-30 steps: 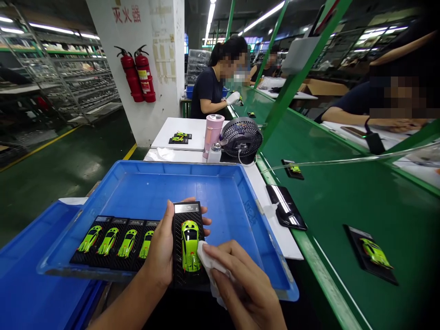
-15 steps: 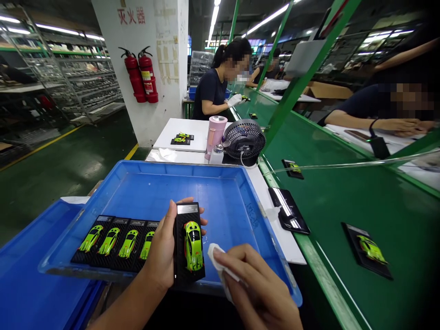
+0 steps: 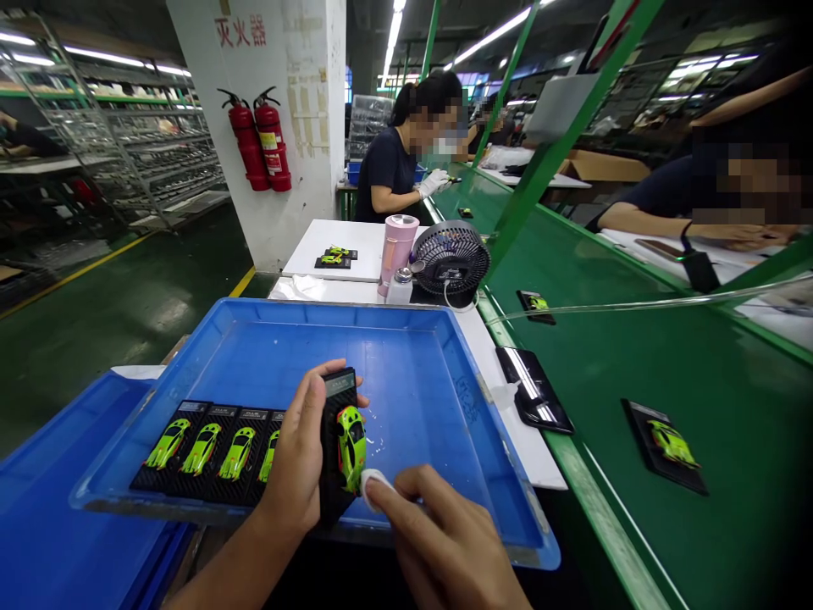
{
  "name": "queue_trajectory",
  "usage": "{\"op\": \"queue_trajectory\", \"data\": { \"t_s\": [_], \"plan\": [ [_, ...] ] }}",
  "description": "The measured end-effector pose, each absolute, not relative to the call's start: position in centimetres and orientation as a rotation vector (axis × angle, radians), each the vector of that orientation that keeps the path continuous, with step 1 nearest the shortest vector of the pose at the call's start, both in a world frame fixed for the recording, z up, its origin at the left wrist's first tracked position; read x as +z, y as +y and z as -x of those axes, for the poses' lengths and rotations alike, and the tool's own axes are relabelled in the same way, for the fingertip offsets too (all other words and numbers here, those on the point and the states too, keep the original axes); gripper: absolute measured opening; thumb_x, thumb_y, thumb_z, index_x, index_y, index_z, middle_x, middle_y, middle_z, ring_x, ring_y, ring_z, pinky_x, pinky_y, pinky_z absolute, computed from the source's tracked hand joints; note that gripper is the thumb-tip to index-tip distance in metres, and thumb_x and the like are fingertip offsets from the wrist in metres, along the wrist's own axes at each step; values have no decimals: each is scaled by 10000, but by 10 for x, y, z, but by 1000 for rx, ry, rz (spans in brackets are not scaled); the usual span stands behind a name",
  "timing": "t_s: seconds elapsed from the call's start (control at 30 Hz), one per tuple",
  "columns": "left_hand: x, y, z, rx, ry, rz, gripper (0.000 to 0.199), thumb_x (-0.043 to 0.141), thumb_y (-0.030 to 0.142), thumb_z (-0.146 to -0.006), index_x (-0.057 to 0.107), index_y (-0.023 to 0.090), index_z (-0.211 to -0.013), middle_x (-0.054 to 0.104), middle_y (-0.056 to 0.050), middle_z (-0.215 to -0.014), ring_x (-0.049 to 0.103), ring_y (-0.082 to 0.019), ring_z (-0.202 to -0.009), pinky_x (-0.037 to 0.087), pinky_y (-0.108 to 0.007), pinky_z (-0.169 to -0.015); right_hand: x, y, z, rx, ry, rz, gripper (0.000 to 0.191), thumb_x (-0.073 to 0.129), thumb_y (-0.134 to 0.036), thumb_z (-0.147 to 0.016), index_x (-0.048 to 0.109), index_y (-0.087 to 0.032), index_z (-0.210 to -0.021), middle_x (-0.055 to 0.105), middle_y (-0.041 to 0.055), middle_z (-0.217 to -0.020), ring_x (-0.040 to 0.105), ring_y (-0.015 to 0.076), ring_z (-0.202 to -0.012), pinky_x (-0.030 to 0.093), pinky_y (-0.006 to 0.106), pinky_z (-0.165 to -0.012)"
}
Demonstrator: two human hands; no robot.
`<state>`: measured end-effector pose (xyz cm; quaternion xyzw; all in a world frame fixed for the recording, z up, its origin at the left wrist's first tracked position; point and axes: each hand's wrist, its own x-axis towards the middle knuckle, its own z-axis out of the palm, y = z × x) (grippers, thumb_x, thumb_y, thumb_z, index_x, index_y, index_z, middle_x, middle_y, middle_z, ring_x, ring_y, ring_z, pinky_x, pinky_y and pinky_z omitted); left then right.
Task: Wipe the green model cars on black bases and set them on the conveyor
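Two hands at lower centre: the left hand (image 3: 297, 453) closes around a black carbon-pattern display card (image 3: 330, 445), held tilted, with a lime-green model car (image 3: 351, 449) on its face just beside the thumb. The right hand (image 3: 445, 542) pinches a white cloth (image 3: 376, 486) in its fingertips, the cloth touching the lower end of the car. Directly beneath and around the grip, a blue plastic tray (image 3: 318, 307) holds four more carded green cars (image 3: 209, 453) side by side, just left of the left hand. A second blue tray (image 3: 63, 483) sits at lower left, partly under the first. Right of the frame, a green workbench (image 3: 717, 398) bears two carded cars (image 3: 664, 445), and a glossy black card (image 3: 532, 398) lies on a white strip beside its edge. At upper centre stand a pink bottle (image 3: 397, 254) and a black desk fan (image 3: 450, 258). Beyond them, a co-worker (image 3: 384, 174) in white gloves sits at the bench. Two red fire extinguishers (image 3: 260, 140) hang on a pillar at upper left.
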<state>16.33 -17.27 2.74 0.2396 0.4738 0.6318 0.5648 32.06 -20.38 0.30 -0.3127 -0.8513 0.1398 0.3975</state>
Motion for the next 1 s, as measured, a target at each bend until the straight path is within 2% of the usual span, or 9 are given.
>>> {"op": "queue_trajectory", "data": {
  "t_s": [0.13, 0.3, 0.43, 0.53, 0.63, 0.8, 1.0],
  "plan": [
    [21, -160, -154, 1390, 958, -263, 385, 451, 451, -901, 575, 172, -1135, 721, -104, -902, 689, -187, -659, 555, -296, -596, 5, -202, -331, 664, -1898, 789, 471, 459, 9, -873, 528, -214, -1282, 563, 60, -886, 577, 140, -756, 500, 228, -615],
    [14, -153, -154, 1365, 938, -150, 349, 396, 391, -932, 565, 135, -1099, 722, -120, -848, 694, -194, -643, 563, -323, -597, 5, -207, -320, 746, -1827, 767, 490, 452, 11, -883, 515, -226, -1307, 566, 65, -901, 574, 144, -759, 495, 232, -599],
    [15, -153, -158, 1477, 951, -143, 364, 423, 432, -916, 567, 172, -1128, 719, -76, -848, 698, -182, -678, 564, -302, -618, -2, -217, -303, 595, -1931, 744, 472, 450, -12, -879, 514, -205, -1304, 552, 68, -849, 540, 132, -642, 477, 230, -532],
    [19, -153, -161, 1604, 969, -211, 383, 458, 479, -890, 574, 219, -1146, 717, -48, -879, 692, -169, -676, 551, -274, -596, -5, -222, -295, 482, -2021, 807, 462, 438, -17, -878, 508, -194, -1300, 560, 82, -851, 555, 149, -655, 474, 237, -524],
    [22, -154, -163, 1683, 970, -297, 394, 456, 506, -882, 596, 214, -1107, 720, -53, -898, 691, -171, -686, 547, -274, -602, -6, -221, -292, 475, -2032, 847, 458, 410, -19, -882, 485, -180, -1305, 556, 92, -873, 568, 162, -682, 482, 254, -545],
    [23, -158, -164, 1739, 1003, -381, 426, 419, 521, -893, 587, 220, -1143, 729, -56, -903, 697, -169, -711, 547, -276, -639, -12, -212, -295, 369, -2182, 833, 436, 397, -47, -883, 515, -165, -1286, 563, 100, -879, 567, 153, -630, 450, 232, -480],
    [19, -158, -158, 1687, 989, -310, 404, 434, 496, -897, 604, 200, -1112, 718, -69, -906, 690, -179, -706, 547, -290, -625, -19, -197, -328, 368, -1977, 1048, 419, 425, -48, -903, 561, -201, -1269, 542, 75, -885, 575, 157, -728, 499, 264, -617]
  ]
}}
